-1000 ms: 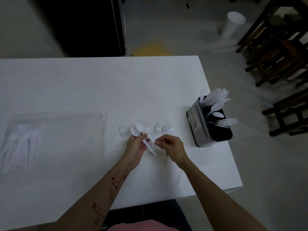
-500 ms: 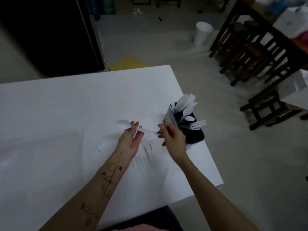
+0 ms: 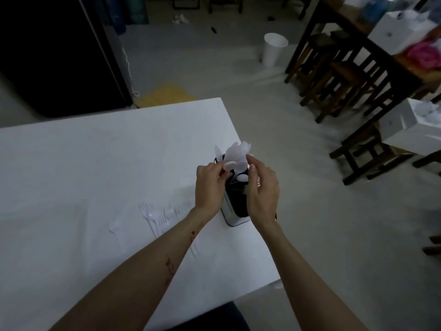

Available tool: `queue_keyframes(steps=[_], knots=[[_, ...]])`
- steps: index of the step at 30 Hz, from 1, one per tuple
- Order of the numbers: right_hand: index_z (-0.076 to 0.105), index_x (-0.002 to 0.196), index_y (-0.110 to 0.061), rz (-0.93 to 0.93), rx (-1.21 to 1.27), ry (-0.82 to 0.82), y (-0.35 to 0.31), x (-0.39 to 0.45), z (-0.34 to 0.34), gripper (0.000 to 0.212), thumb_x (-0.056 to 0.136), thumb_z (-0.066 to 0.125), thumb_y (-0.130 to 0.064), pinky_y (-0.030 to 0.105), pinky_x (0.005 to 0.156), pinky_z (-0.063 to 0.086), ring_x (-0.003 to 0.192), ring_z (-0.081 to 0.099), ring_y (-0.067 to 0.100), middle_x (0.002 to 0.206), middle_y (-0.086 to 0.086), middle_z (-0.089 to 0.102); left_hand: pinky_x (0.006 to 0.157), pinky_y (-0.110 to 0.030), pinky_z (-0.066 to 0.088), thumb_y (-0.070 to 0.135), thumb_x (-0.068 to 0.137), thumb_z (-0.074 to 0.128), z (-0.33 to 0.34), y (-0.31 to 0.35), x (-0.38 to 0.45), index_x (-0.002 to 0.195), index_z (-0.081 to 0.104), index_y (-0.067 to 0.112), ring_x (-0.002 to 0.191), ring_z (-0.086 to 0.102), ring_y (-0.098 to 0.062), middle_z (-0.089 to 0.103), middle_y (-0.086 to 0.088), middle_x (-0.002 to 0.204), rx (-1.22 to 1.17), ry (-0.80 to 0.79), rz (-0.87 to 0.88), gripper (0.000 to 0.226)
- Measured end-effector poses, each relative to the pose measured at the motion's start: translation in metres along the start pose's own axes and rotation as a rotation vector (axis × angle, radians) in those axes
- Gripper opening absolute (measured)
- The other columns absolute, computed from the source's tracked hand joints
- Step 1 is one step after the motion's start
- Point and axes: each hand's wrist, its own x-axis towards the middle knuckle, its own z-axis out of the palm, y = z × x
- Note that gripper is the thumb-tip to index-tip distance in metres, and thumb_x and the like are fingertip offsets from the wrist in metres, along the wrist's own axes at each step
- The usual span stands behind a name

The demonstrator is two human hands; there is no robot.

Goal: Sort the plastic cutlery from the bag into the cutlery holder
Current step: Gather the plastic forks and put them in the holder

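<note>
Both my hands meet over the cutlery holder point(image 3: 235, 206), which stands near the right edge of the white table point(image 3: 95, 163). My left hand point(image 3: 208, 185) pinches a white plastic spoon point(image 3: 229, 165) at the holder's top, its bowl just beyond my fingertips. My right hand point(image 3: 262, 187) hovers just beside the holder, fingers loosely curved and holding nothing I can make out. Loose forks point(image 3: 157, 215) lie on the table just left of my left wrist.
</note>
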Motion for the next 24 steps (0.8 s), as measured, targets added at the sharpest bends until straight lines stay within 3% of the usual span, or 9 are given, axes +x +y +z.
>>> queue_keyframes(steps=[2, 4, 8, 11, 14, 16, 19, 21, 24], knots=[[0.065, 0.124, -0.022, -0.097, -0.123, -0.048, 0.007, 0.000, 0.004, 0.040, 0.103, 0.031, -0.030, 0.037, 0.112, 0.031, 0.108, 0.060, 0.009, 0.111, -0.010, 0.069, 0.081, 0.000, 0.031, 0.016, 0.094, 0.054, 0.003, -0.005, -0.006, 0.115, 0.067, 0.023, 0.096, 0.040, -0.008, 0.058, 0.004, 0.099, 0.016, -0.029, 0.007, 0.026], [0.066, 0.121, -0.022, -0.150, -0.223, -0.095, 0.014, -0.004, 0.010, 0.047, 0.103, 0.024, -0.034, 0.042, 0.116, 0.026, 0.116, 0.060, 0.010, 0.116, -0.007, 0.070, 0.083, 0.003, 0.028, 0.013, 0.095, 0.052, 0.005, -0.008, -0.011, 0.128, 0.060, 0.020, 0.100, 0.039, -0.009, 0.048, 0.007, 0.102, -0.012, -0.048, -0.007, 0.035], [0.068, 0.119, -0.021, -0.176, -0.320, -0.067, 0.019, -0.011, 0.018, 0.044, 0.102, 0.030, -0.035, 0.046, 0.118, 0.021, 0.123, 0.056, 0.017, 0.119, -0.007, 0.069, 0.093, -0.011, 0.042, 0.012, 0.096, 0.054, -0.003, -0.014, -0.019, 0.136, 0.052, 0.017, 0.111, 0.049, -0.010, 0.048, 0.004, 0.116, -0.125, -0.100, -0.013, 0.040], [0.069, 0.114, -0.012, -0.367, -0.244, 0.044, 0.011, -0.018, 0.026, 0.025, 0.093, 0.055, -0.016, 0.039, 0.108, 0.036, 0.115, 0.057, 0.022, 0.116, 0.002, 0.069, 0.093, -0.011, 0.044, 0.010, 0.099, 0.047, -0.025, -0.027, -0.041, 0.133, 0.052, 0.018, 0.111, 0.051, -0.002, 0.050, 0.006, 0.123, -0.171, 0.014, -0.097, 0.035], [0.066, 0.110, -0.009, -0.461, -0.130, -0.176, -0.002, -0.049, 0.046, 0.021, 0.090, 0.059, -0.006, 0.027, 0.085, 0.048, 0.096, 0.060, 0.020, 0.102, 0.006, 0.067, 0.090, -0.001, 0.037, 0.010, 0.100, 0.043, -0.051, -0.060, -0.075, 0.129, 0.054, 0.016, 0.110, 0.052, -0.003, 0.054, 0.004, 0.123, -0.170, 0.201, -0.236, 0.031], [0.062, 0.106, -0.014, -0.344, -0.232, -0.454, 0.001, -0.077, 0.066, 0.014, 0.092, 0.060, -0.018, 0.032, 0.068, 0.052, 0.087, 0.062, 0.021, 0.096, 0.004, 0.066, 0.089, -0.004, 0.036, 0.009, 0.100, 0.041, -0.069, -0.085, -0.098, 0.126, 0.056, 0.012, 0.112, 0.053, -0.009, 0.057, 0.000, 0.124, -0.131, 0.269, -0.363, 0.030], [0.056, 0.105, -0.013, 0.037, -0.465, -0.770, 0.019, -0.107, 0.090, 0.035, 0.092, 0.059, -0.045, 0.036, 0.071, 0.050, 0.095, 0.058, 0.023, 0.103, 0.005, 0.061, 0.091, -0.017, 0.038, 0.009, 0.100, 0.040, -0.090, -0.114, -0.125, 0.122, 0.056, 0.011, 0.112, 0.058, -0.017, 0.062, -0.003, 0.121, -0.083, 0.305, -0.511, 0.027], [0.053, 0.098, -0.013, 0.152, -0.514, -0.805, 0.026, -0.117, 0.096, 0.037, 0.089, 0.061, -0.048, 0.035, 0.071, 0.050, 0.090, 0.057, 0.023, 0.099, 0.004, 0.058, 0.089, -0.021, 0.041, 0.010, 0.100, 0.040, -0.100, -0.125, -0.138, 0.119, 0.055, 0.013, 0.107, 0.061, -0.018, 0.065, -0.002, 0.116, -0.121, 0.286, -0.579, 0.024], [0.053, 0.092, -0.014, 0.298, -0.442, -0.729, 0.028, -0.124, 0.102, 0.024, 0.089, 0.065, -0.035, 0.037, 0.073, 0.053, 0.083, 0.059, 0.021, 0.093, 0.004, 0.061, 0.084, -0.021, 0.043, 0.010, 0.100, 0.040, -0.105, -0.134, -0.149, 0.117, 0.055, 0.015, 0.100, 0.063, -0.016, 0.068, -0.001, 0.109, -0.187, 0.200, -0.623, 0.023]])
